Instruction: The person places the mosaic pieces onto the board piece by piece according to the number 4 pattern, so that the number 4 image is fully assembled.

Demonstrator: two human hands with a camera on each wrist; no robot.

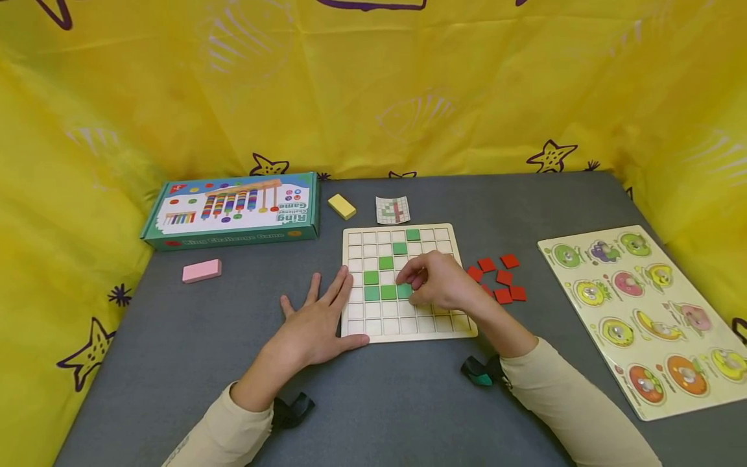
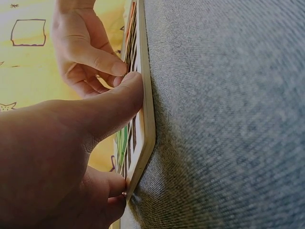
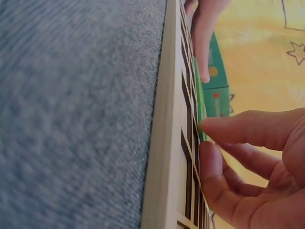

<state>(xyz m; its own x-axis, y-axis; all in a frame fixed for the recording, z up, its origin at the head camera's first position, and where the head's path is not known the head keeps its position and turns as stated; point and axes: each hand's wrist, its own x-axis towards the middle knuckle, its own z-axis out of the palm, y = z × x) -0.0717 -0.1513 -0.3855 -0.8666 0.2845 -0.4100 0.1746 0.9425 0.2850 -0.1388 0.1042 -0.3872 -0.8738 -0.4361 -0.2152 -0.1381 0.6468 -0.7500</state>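
A pale square grid board (image 1: 417, 327) lies on the grey table, with several green square tiles (image 1: 386, 263) set in its cells in a stepped line and a short row. My left hand (image 1: 312, 327) has its fingers spread along the board's left edge, and its thumb rests on the near left corner. Over the row of tiles, my right hand (image 1: 439, 282) bends its fingers and pinches a green tile (image 1: 404, 292) at the row's right end. In the right wrist view, two fingertips (image 3: 206, 125) meet the tile low against the board.
Several red tiles (image 1: 509, 261) lie loose right of the board. Behind it are a small pattern card (image 1: 393, 210) and a yellow block (image 1: 342, 207). A ring game box (image 1: 233, 211) and pink block (image 1: 201, 271) stand left. A fruit puzzle board (image 1: 642, 318) lies right.
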